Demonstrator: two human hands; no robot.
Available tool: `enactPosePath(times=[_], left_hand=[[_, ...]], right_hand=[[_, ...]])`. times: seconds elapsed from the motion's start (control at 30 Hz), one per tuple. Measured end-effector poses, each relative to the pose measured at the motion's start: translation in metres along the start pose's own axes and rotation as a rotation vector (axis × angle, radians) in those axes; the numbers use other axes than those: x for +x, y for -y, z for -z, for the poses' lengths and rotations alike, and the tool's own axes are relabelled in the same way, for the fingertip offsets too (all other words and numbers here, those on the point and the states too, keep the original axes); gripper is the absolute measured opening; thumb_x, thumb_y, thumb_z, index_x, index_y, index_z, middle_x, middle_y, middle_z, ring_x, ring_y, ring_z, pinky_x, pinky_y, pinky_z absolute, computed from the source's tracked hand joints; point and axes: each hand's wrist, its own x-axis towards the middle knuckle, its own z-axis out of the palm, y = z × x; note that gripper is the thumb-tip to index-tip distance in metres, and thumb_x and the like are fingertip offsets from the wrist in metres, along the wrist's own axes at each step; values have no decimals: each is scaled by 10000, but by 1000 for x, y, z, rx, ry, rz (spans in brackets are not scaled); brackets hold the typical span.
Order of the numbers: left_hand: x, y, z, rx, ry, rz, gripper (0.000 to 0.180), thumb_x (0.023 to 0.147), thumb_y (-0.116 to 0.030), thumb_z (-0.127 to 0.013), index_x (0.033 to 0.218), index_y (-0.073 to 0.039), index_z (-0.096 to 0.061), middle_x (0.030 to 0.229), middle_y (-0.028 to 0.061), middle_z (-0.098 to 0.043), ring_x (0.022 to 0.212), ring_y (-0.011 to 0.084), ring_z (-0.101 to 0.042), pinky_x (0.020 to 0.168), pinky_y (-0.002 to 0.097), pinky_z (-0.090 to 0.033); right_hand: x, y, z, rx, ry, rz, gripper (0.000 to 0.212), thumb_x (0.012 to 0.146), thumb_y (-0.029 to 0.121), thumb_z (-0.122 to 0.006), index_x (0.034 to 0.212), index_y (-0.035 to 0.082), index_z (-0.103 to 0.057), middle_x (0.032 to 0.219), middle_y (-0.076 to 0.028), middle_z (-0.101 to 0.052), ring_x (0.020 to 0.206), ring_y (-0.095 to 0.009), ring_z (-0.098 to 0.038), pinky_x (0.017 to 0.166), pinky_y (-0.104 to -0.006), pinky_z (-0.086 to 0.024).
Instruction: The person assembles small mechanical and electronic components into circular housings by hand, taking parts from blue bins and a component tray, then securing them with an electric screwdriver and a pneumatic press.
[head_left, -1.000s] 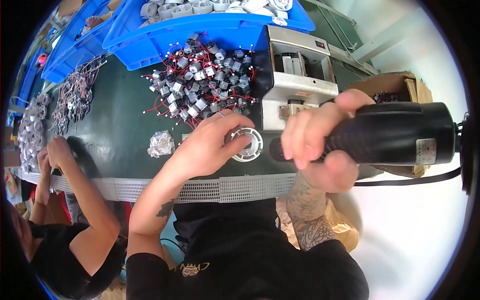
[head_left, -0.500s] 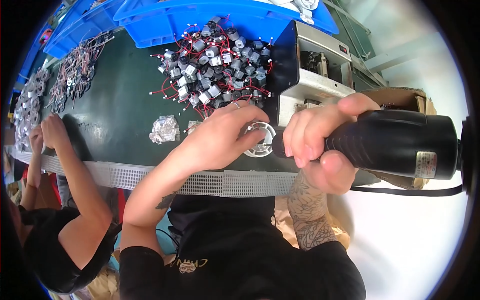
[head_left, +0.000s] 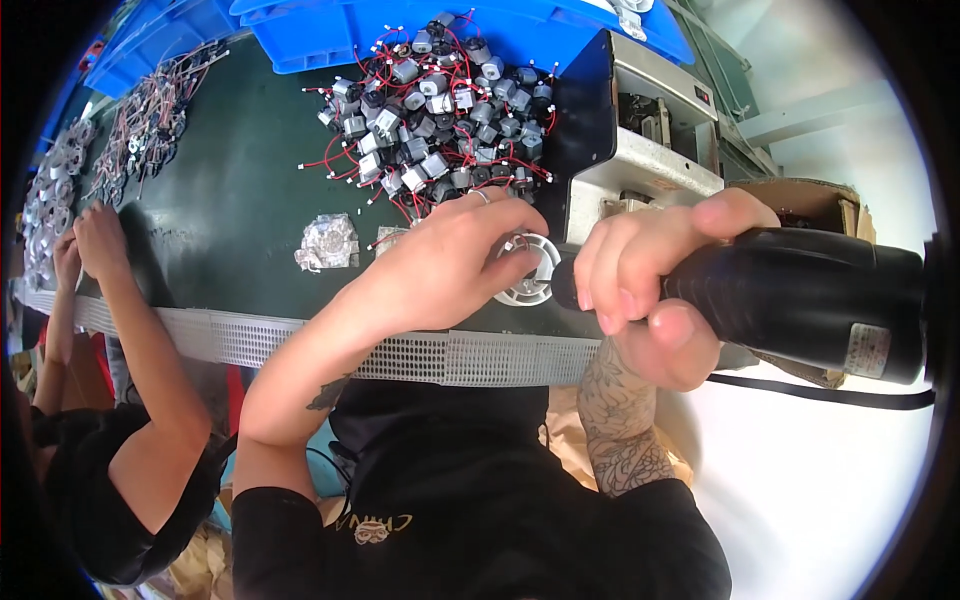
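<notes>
My right hand [head_left: 655, 275] is wrapped round a black electric screwdriver [head_left: 800, 295], held nearly level with its tip pointing left. That tip reaches a round white plastic part [head_left: 530, 298] with an open, spoked inside, lying low over the table's front. With thumb and fingers, my left hand [head_left: 435, 260] grips the part's left side and covers some of it. Whether the bit sits in a screw is too small to tell. Just left of my hand lies a small silvery crumpled-looking piece [head_left: 328, 242], and another small piece [head_left: 389, 238] is partly hidden behind the hand.
A heap of small motors with red wires [head_left: 430, 120] lies ahead, before blue bins [head_left: 310, 40]. A metal machine [head_left: 645, 150] stands right, with a cardboard box [head_left: 850, 205] beside it. At left, a co-worker's hands [head_left: 95, 245] are near wire bundles [head_left: 150, 125] and white parts [head_left: 60, 190].
The screwdriver's rear end has dipped slightly, and both hands keep their grip. The whole view has shifted a little. The co-worker's hands have moved slightly.
</notes>
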Motion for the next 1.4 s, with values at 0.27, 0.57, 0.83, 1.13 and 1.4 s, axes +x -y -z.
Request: enactPosePath(times=[0.27,0.57,0.83,1.13,1.4], left_hand=[[-4,2,-11,-42,-143,-19,255,812,-100,-671,1061,-61,-636,974,120,-621,851,295,-620,748,388,-494],[-24,-18,-2,187,-428,-235,191,742,-20,-721,932,-42,-717,968,91,-686,836,254,-639,709,339,-521],[-43,33,144,504,-786,389,197,848,-141,-663,982,-3,-703,830,112,-706,730,152,-655,695,270,-494],[108,-8,123,567,-488,-153,249,819,-198,-682,987,-14,-682,955,156,-675,913,286,-647,814,362,-495],[258,29,76,833,-260,66,483,718,-446,-710,1011,-62,-696,1050,179,-657,1088,368,-562,932,427,-465]], right_hand=[[-4,-4,-2,-170,4,18,569,864,127,-609,1350,50,-323,675,-44,-498,522,-155,-497,498,-324,-450],[-13,16,14,283,-133,178,658,797,106,-682,1334,-8,-321,672,-56,-522,530,-181,-528,501,-317,-455],[-18,11,9,159,-243,104,623,824,176,-697,1300,-23,-348,686,-51,-522,509,-156,-502,469,-307,-424],[-25,-2,9,223,-384,-39,573,696,-106,-635,1233,-61,-440,700,-69,-552,637,-128,-547,596,-252,-433],[-17,-9,11,223,-427,-77,508,718,-64,-649,1187,-60,-455,676,-92,-580,541,-126,-545,509,-250,-442]])
